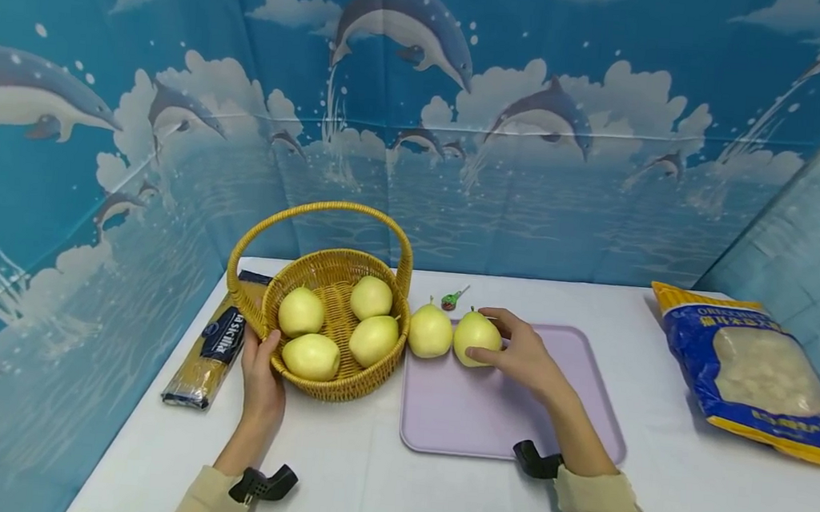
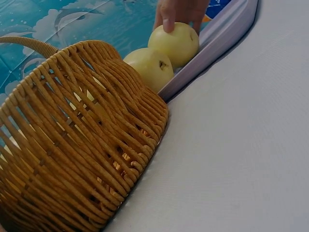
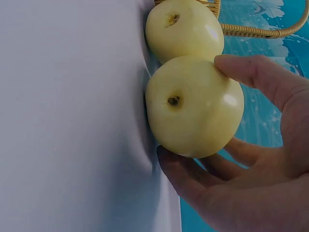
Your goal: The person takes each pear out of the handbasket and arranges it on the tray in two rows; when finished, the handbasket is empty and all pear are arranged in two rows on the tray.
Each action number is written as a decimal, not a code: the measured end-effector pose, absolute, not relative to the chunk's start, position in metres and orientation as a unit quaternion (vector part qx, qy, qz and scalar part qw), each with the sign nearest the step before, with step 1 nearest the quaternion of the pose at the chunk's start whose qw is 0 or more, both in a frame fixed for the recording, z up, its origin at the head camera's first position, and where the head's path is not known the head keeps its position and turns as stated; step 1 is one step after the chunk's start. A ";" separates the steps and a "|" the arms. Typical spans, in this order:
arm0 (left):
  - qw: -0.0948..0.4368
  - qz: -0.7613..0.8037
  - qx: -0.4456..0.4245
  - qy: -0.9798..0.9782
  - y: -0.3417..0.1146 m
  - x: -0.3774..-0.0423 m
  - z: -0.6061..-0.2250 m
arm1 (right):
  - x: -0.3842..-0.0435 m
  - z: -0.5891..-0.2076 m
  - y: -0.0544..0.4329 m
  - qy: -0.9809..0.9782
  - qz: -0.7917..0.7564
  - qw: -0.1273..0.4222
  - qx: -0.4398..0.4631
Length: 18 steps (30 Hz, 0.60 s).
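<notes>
At the far left part of the lilac tray (image 1: 505, 424), one yellow-green pear (image 1: 478, 339) sits in the right hand (image 1: 518, 349); thumb on the near side, fingers round the far side, spread about as wide as the fruit. Its stem points up; the right wrist view shows its underside tilted to the camera. Second pear (image 1: 430, 331) just beside it, at the tray's far left corner, next to the basket, no hand on it.

Wicker basket (image 1: 349, 386) stands left of tray, tall hoop handle up, four pears (image 1: 311, 357) inside. Left hand (image 1: 263, 373) grips the basket's left side, thumb at the rim, fingers on the outside, partly hidden.

Spaghetti pack (image 1: 202, 364) lies left of basket, partly covered by it. Small green-and-red item (image 1: 451, 299) with thin stick lies behind the two tray pears. Blue-and-yellow bag (image 1: 770, 369) at far right, well apart from tray. All on a white table (image 1: 364, 477); dolphin-print curtain (image 1: 458, 195) behind. Black device on each wrist, beige sleeves.
</notes>
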<state>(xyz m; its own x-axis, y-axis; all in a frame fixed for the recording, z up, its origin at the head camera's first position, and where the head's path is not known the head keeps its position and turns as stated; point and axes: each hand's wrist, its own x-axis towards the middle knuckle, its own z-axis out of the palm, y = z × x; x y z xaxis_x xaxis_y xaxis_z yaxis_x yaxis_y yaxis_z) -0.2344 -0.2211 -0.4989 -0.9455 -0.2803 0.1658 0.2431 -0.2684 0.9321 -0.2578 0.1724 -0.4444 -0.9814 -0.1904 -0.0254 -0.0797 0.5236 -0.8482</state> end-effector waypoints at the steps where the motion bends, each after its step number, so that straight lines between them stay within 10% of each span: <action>1: 0.165 -0.796 0.017 -0.583 -0.221 -0.234 -0.499 | -0.258 -0.445 0.173 0.874 -0.477 0.053 -0.072; 18: 0.163 -0.794 0.019 -0.586 -0.222 -0.235 -0.499 | -0.257 -0.436 0.179 0.905 -0.425 0.010 0.022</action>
